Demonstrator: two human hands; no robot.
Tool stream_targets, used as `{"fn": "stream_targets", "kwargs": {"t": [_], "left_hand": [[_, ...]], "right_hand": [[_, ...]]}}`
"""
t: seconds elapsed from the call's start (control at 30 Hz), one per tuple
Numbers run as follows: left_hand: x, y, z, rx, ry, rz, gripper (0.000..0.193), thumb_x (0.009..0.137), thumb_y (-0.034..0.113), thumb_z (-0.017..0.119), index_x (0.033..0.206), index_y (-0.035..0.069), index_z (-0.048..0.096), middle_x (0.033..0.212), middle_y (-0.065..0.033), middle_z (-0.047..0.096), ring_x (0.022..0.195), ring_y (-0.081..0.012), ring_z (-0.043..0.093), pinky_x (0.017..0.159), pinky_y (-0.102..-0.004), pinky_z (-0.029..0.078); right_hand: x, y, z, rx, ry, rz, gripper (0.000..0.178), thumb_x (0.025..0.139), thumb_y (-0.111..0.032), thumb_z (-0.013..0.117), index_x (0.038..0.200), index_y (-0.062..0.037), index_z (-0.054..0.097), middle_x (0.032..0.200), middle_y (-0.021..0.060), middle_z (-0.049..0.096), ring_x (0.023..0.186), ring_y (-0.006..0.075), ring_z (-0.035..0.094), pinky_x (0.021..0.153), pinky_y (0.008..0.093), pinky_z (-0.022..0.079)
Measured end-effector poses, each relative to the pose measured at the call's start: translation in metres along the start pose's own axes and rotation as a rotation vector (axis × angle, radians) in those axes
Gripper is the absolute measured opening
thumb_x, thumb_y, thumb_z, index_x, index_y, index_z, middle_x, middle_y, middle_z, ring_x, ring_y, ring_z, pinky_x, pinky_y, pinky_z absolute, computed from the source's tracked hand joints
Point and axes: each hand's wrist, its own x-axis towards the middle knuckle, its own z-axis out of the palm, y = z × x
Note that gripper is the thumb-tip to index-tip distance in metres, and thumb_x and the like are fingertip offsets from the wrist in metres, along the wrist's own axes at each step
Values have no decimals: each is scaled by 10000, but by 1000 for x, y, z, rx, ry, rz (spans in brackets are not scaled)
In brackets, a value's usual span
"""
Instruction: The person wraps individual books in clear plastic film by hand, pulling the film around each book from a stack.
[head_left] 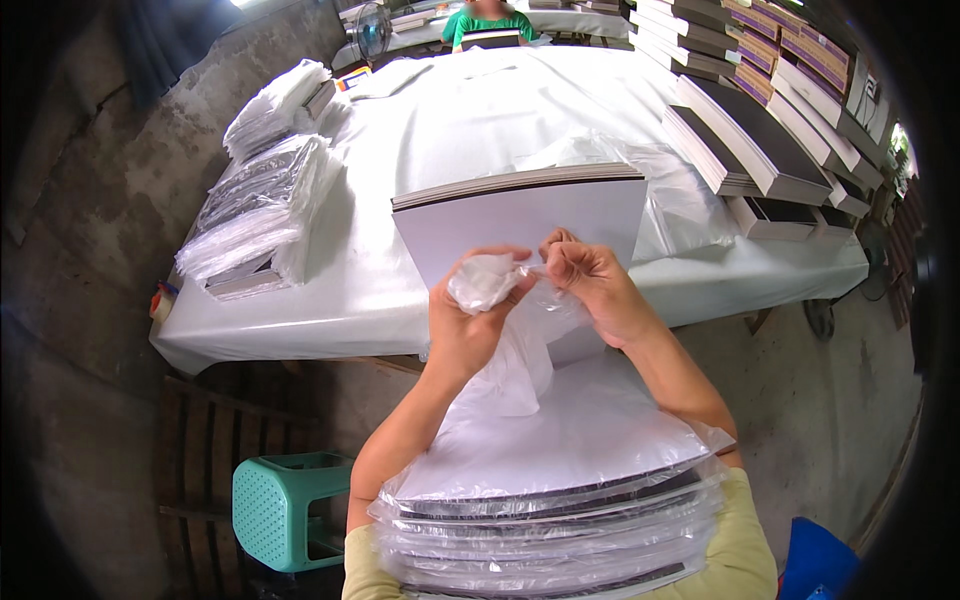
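My left hand [468,318] is closed around a bunched, see-through plastic bag [484,282]. At the bag's edge, my right hand [597,283] has its fingers curled in a pinch on the film. More of the bag hangs below, between my wrists. Just beyond my hands, a stack of white-faced boards [520,212] with dark and pale layered edges rests at the table's near side; my hands hide part of it. Close to my body lies a pile of plastic-wrapped boards [550,510], white on top with dark bands along its edge.
A white-covered table [440,120] spans the front. Wrapped bundles [265,200] are piled at its left, dark-topped boards [760,140] at its right. A green stool [275,510] stands lower left, something blue [818,560] lower right. Across the table is a person in green [512,22].
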Motion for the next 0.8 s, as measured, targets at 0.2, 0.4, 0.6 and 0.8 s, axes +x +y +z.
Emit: {"fn": "stream_targets", "kwargs": {"t": [0.2, 0.4, 0.6, 0.8], "left_hand": [[5, 9, -8, 46, -11, -155, 124, 706, 77, 687, 765, -8, 620, 703, -49, 601, 711, -115, 553, 655, -246, 432], [3, -8, -2, -42, 1, 95, 113, 788, 98, 614, 832, -4, 598, 782, -36, 606, 767, -87, 533, 661, -233, 435], [0, -11, -4, -369, -65, -167, 173, 845, 186, 545, 964, 61, 541, 685, 8, 534, 655, -77, 482, 592, -225, 399], [-10, 0, -20, -461, -490, -354, 416, 695, 208, 711, 1038, 81, 513, 627, 30, 457, 566, -61, 431, 521, -213, 361]], "right_hand": [[-3, -3, -1, -83, 172, -74, 143, 758, -42, 637, 738, -43, 496, 725, 43, 591, 637, 49, 525, 564, 176, 415], [-5, -9, 1, -179, 205, -104, 132, 754, -20, 632, 742, -23, 501, 730, 86, 621, 641, 70, 572, 571, 177, 446], [-5, -11, 6, -118, 179, -19, 124, 764, -94, 639, 786, -27, 536, 655, 15, 569, 540, 60, 492, 522, 173, 394], [-2, -14, -5, 263, 273, 51, 131, 807, -198, 602, 816, -76, 554, 561, -49, 459, 468, 16, 392, 439, 164, 319]]}}
